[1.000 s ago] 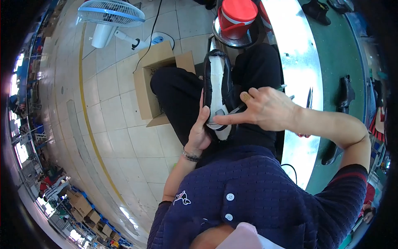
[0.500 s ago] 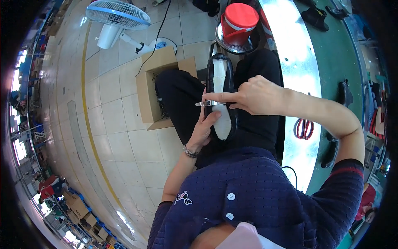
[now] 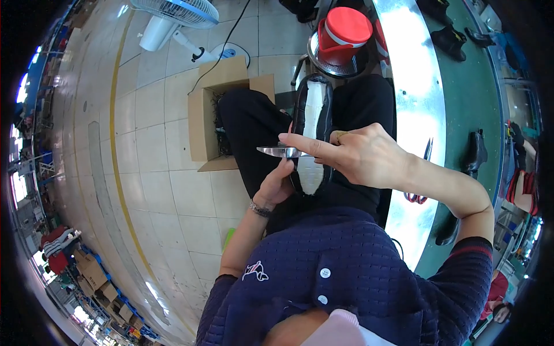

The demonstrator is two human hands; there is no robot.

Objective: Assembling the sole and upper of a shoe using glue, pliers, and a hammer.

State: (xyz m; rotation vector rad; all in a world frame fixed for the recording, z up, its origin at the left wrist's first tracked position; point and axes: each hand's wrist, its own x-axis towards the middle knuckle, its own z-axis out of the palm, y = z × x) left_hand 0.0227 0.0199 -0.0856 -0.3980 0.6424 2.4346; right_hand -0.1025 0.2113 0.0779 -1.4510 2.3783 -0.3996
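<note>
A black shoe (image 3: 314,112) lies across my lap with its underside up, a white strip running along the middle. My left hand (image 3: 276,187) grips it by the left edge near the lower end, the thumb close to the blade; its other fingers are mostly hidden. A short shiny knife (image 3: 276,151) is in my right hand (image 3: 372,155), its blade sticking out to the left across the shoe. The right index finger stretches along the blade; the handle is hidden by the hand.
Right of my legs runs a metal bench (image 3: 414,86), with red-handled scissors (image 3: 416,198) partly behind my forearm. An open cardboard box (image 3: 199,130) stands left of my knee. Ahead are a red bucket (image 3: 345,37) on a stool and a fan (image 3: 179,14). Black shoes (image 3: 449,41) lie beyond the bench.
My left thumb has come off the white strip to the shoe's left edge. The right hand and knife have shifted slightly toward me. The whole view has shifted a little.
</note>
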